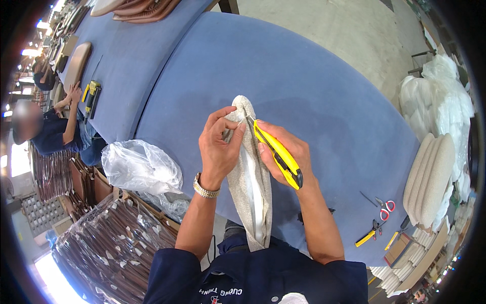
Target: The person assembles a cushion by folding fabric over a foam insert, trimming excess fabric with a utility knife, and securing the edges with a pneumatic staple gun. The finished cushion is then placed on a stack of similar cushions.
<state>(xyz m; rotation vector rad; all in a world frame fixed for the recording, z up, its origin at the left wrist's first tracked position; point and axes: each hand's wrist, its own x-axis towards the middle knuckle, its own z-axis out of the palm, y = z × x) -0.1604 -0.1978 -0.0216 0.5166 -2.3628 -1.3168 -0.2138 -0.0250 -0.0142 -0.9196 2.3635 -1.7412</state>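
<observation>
A long, narrow pad covered in light grey fabric stretches from mid-table down to my lap. Its cover gapes lengthwise, and a white strip shows inside. My left hand, with a metal watch at the wrist, pinches the fabric near the pad's far tip between thumb and fingers. In my right hand is a yellow and black utility knife. Its blade end points at the fabric right beside my left fingertips. Whether the blade touches the cloth is too small to tell.
Red-handled scissors, pliers and another cutter lie at the table's right. Grey pads stand stacked beyond. A clear plastic bag sits left. A co-worker handles a brown pad near a power tool.
</observation>
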